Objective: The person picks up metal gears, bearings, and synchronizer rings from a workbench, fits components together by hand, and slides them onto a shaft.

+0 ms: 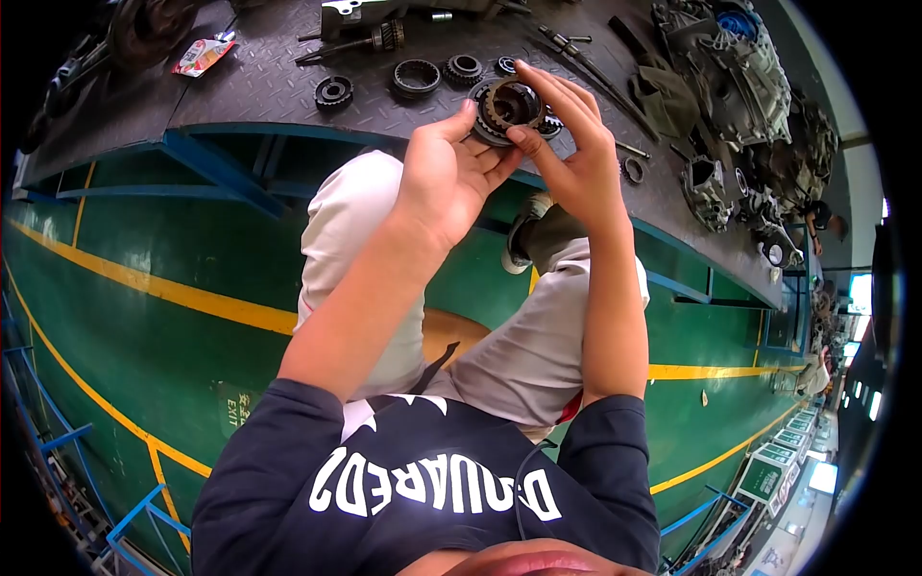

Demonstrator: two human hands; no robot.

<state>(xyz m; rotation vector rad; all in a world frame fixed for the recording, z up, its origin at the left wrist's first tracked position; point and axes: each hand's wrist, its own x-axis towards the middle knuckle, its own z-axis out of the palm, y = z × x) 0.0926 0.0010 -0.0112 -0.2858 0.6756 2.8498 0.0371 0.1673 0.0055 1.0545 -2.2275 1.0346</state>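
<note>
Over the front edge of the workbench, both my hands meet at a dark toothed gear point(478, 117). My left hand point(442, 173) supports this gear from below, thumb against its side and fingers curled underneath. A brownish synchronizer ring point(494, 104) with small teeth lies against the gear's upper face, tilted toward me. My right hand point(574, 144) grips the ring between the thumb at its near rim and the fingers at its far rim. Whether ring and gear are fully seated together cannot be made out.
On the metal workbench point(259, 72) lie a small gear point(333, 92), a toothed ring point(416, 78), another gear point(464, 68) and a geared shaft point(384, 36). Long shafts point(586, 72) and gearbox housings point(740, 77) sit to the right. A red-white packet point(204, 56) lies left.
</note>
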